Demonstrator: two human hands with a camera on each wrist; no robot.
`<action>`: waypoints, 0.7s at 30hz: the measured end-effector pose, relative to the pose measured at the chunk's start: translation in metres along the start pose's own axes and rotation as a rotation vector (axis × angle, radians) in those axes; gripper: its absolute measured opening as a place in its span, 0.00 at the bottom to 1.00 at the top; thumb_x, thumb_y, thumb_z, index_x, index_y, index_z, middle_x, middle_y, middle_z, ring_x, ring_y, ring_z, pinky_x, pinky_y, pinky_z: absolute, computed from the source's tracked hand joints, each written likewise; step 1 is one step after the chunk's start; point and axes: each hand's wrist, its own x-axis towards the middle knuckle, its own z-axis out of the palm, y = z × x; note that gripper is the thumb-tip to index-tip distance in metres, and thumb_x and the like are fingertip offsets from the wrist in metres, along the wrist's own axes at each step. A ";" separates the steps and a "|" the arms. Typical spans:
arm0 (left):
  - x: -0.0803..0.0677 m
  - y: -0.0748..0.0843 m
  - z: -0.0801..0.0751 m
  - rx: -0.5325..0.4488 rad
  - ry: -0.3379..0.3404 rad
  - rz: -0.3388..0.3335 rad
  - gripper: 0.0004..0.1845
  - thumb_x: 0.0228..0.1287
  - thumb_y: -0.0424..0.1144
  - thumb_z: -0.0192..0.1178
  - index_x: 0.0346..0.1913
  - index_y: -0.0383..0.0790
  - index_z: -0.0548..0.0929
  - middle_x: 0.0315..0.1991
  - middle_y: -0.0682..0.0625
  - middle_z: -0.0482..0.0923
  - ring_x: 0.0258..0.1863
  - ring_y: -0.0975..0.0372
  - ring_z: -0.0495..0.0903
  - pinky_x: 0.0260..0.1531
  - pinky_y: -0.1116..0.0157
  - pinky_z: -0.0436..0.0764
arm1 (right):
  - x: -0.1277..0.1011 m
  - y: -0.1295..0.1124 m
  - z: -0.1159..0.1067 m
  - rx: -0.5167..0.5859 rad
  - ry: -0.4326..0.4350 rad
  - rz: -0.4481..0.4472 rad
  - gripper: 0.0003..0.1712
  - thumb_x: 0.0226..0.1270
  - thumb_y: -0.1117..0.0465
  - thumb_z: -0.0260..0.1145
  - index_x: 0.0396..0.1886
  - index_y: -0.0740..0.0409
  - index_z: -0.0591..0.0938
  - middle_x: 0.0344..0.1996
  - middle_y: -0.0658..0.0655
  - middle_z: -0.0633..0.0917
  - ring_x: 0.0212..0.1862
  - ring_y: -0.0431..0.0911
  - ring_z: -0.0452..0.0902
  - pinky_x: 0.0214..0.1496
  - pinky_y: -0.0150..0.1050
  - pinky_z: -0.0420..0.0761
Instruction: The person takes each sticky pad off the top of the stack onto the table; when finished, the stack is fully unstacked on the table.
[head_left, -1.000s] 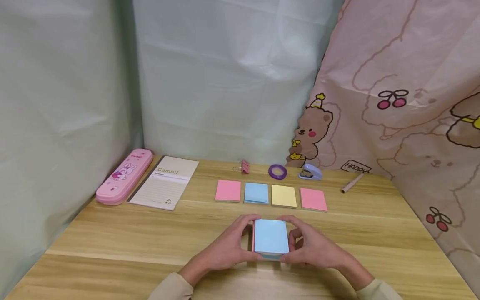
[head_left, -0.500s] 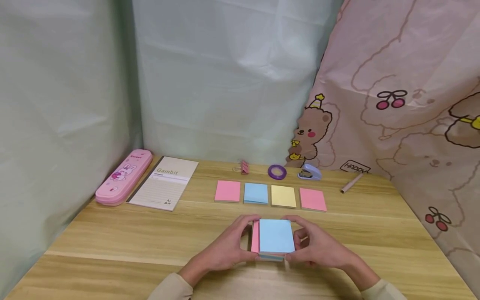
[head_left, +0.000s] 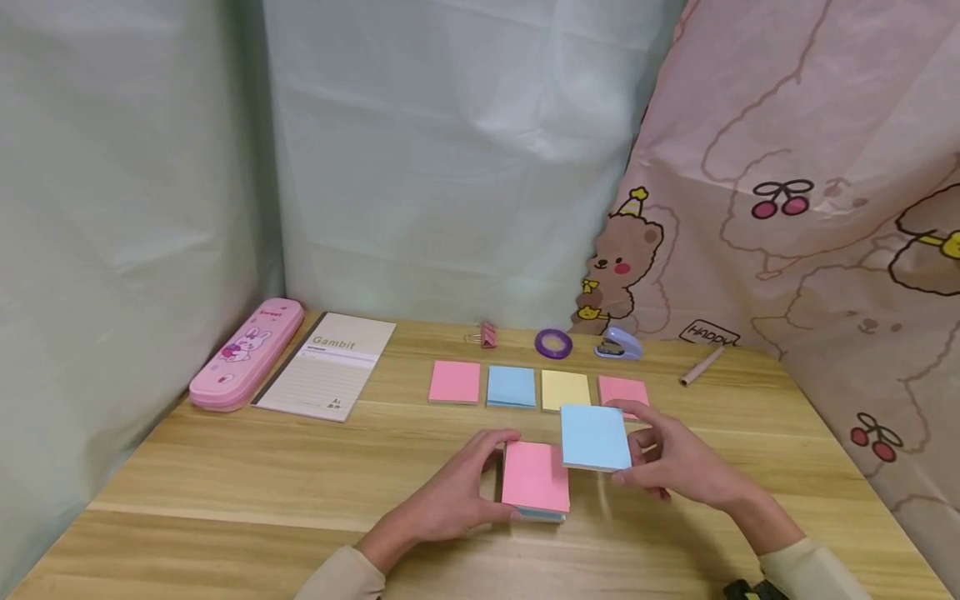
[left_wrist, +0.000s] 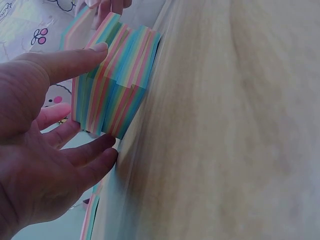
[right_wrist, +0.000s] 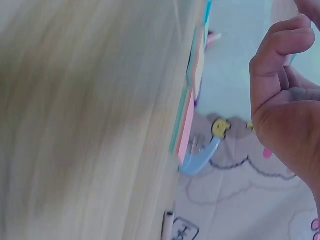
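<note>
I see my left hand (head_left: 457,492) curled against the left side of the striped note block (head_left: 535,487) near the worktop's (head_left: 225,500) front edge, while my right hand (head_left: 678,467) pinches a blue pad (head_left: 595,437) just right of it (raised, slightly farther back).
</note>
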 end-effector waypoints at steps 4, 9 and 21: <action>0.000 0.000 0.000 -0.009 0.000 0.002 0.47 0.58 0.35 0.79 0.78 0.40 0.65 0.73 0.45 0.67 0.73 0.50 0.70 0.78 0.48 0.67 | -0.005 0.006 -0.015 -0.021 0.023 0.042 0.49 0.67 0.66 0.75 0.81 0.59 0.57 0.25 0.53 0.78 0.19 0.37 0.70 0.16 0.36 0.73; 0.000 -0.001 0.001 -0.011 0.000 0.010 0.47 0.58 0.35 0.79 0.78 0.40 0.65 0.73 0.46 0.67 0.73 0.50 0.69 0.78 0.48 0.67 | -0.011 0.015 -0.031 -0.017 0.034 0.066 0.49 0.68 0.67 0.74 0.81 0.60 0.56 0.25 0.52 0.77 0.19 0.38 0.69 0.16 0.37 0.72; 0.000 -0.001 0.000 -0.014 -0.001 0.001 0.46 0.58 0.36 0.79 0.77 0.41 0.65 0.74 0.46 0.66 0.74 0.49 0.69 0.78 0.48 0.67 | -0.023 0.040 -0.050 -0.051 0.020 0.147 0.49 0.67 0.64 0.75 0.81 0.58 0.57 0.25 0.50 0.76 0.20 0.38 0.68 0.19 0.30 0.69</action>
